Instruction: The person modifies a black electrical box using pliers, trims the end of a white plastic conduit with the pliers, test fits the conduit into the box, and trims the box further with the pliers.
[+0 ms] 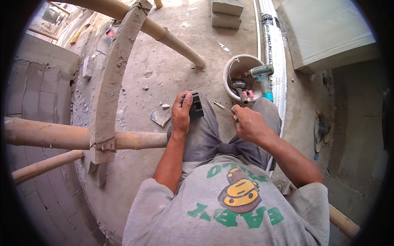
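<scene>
grey shirt (164, 217) nearest; left hand (181, 111) grips black box (197, 110); right hand (248, 123) holds thin rod (222, 107)

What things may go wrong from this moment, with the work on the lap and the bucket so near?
The thin tool in the right hand might slip and poke the leg or the left hand, which holds the black box over the thigh.

The power drill lies across the rim of the bucket, so a bump from the nearby right knee could knock it down.
</scene>
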A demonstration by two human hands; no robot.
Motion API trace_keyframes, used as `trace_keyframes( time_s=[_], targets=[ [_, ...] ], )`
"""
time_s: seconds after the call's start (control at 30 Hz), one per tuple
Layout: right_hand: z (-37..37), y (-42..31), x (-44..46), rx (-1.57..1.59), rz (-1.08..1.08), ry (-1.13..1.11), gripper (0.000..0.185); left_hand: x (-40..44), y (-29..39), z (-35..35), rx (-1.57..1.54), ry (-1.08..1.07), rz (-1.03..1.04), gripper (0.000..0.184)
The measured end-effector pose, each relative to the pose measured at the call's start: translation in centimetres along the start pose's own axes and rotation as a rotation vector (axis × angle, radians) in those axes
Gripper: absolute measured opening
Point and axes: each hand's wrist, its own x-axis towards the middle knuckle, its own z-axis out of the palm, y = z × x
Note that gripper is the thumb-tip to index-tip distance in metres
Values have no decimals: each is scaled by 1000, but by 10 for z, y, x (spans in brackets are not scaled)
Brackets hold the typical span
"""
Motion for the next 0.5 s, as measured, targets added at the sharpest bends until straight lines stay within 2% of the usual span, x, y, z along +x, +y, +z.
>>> trace_keyframes(
  time_s=[0.17,0.3,0.4,0.5],
  targets=[
    [-9,-13,-8,216,146,-192,29,1,-8,-2,-34,-19,-4,27],
    [9,-9,-15,235,-11,-79,33,0,-10,-2,-74,-32,-28,27],
    [2,-21,-15,147,-39,-54,32,2,-13,-4,237,-45,157,31],
    [-2,-27,-15,53,-51,-37,31,-7,-3,7,125,-82,91,28]
  ],
)
